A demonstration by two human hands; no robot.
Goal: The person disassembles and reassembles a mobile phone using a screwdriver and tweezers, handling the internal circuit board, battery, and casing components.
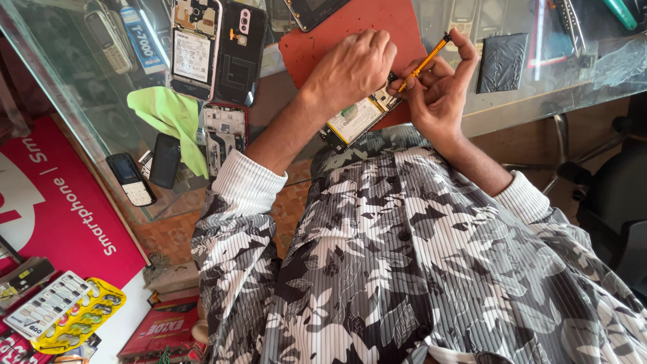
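- L hand [350, 67]: closed, pressing opened phone [357, 120] onto red mat [350, 30] at table [539, 94] edge.
- R hand [438, 94]: pinches yellow screwdriver [426, 62], tip at phone's top end.
- Green cloth [175, 121] well apart, to the left.

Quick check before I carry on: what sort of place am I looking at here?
Most likely a small mobile phone repair counter. Opened phones with bare insides lie on the glass-topped counter, and the right hand holds a thin yellow screwdriver over an opened phone steadied by the left hand.
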